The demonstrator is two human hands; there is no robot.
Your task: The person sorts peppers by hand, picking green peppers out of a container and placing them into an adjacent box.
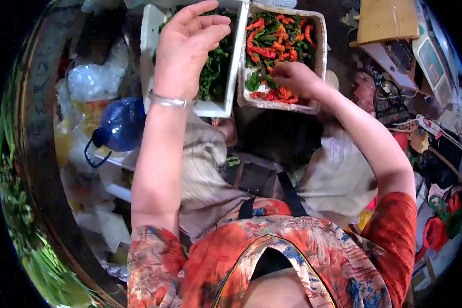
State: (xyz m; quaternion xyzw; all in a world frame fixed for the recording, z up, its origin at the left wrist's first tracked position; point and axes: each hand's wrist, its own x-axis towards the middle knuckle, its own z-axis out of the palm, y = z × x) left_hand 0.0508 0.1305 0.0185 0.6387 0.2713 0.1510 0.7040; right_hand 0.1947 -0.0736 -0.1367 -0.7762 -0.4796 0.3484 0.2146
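My left hand (190, 43), with a silver bangle at the wrist, is raised over a white foam box (224, 109) of dark green leafy peppers or greens. Its fingers are apart, and nothing shows in them. To the right, my right hand (295, 78) reaches low into a second foam box (321, 56). Its fingers are bent together near green pieces (252, 82) at the box's lower part; what they hold, if anything, is hidden. Red peppers (281, 38) mixed with green ones fill the upper part of that box, with more red ones below the hand.
A blue plastic jug (122, 126) and clear plastic bags (97, 79) lie at the left. Long green vegetables (51, 272) line the far left edge. A scale (430, 64) stands at the upper right, above cables and mixed items.
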